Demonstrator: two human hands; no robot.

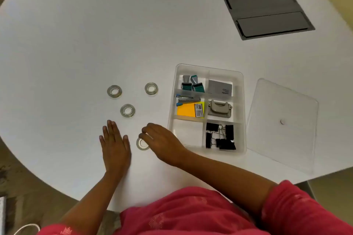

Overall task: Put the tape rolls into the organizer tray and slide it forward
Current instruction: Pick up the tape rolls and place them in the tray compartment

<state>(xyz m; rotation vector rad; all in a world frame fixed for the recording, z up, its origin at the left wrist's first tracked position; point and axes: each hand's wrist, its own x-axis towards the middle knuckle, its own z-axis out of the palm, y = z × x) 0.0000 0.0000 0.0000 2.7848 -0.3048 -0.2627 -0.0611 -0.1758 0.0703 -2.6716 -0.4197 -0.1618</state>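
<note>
Three clear tape rolls lie flat on the white table: one at the left, one further right, one nearer to me. A fourth tape roll lies closest to me, and the curled fingers of my right hand close on its far rim. My left hand rests flat on the table just left of that roll, fingers spread, holding nothing. The clear organizer tray stands right of my right hand. Its near-left compartment holds nothing.
The tray's other compartments hold binder clips, a hole punch, sticky notes, a stapler, stamps and a grey card. A clear lid lies right of the tray. A grey cable hatch is set in the far right tabletop.
</note>
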